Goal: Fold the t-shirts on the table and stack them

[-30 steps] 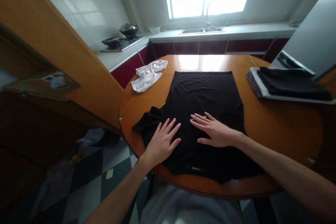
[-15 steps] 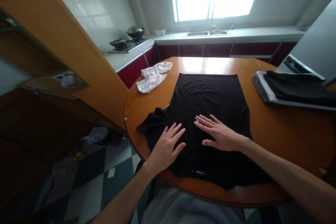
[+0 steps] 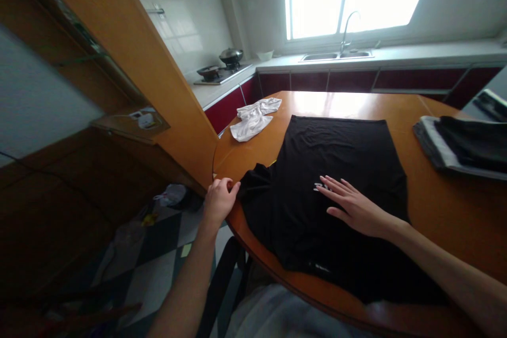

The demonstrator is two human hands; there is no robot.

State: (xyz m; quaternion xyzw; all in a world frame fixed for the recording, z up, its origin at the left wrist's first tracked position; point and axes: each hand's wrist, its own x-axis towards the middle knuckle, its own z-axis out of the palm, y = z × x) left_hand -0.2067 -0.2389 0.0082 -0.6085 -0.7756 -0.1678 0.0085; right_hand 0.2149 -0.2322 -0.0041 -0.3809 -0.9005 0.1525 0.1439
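A black T-shirt [image 3: 340,148] lies spread on the wooden table [image 3: 443,211], with small white lettering on its middle. My right hand [image 3: 354,208] rests flat on the shirt, fingers stretched out and partly over the lettering. At the table's left edge is my left hand [image 3: 221,202], its fingers bent and the thumb apart from them. The thumb tip is right beside the end of the bunched left sleeve [image 3: 256,184]. I see no cloth between thumb and fingers, though the fingertips are partly hidden.
A crumpled white cloth [image 3: 255,117] lies at the table's far left. Folded dark and light garments [image 3: 471,142] are stacked at the right. Beyond are a stove with pans [image 3: 222,66] and a sink [image 3: 336,56]. A wooden partition [image 3: 166,90] rises at the left.
My left hand has moved left, off the middle of the shirt to the sleeve's end, and its fingers have bent. My right hand stays on the shirt. The view has shifted left.
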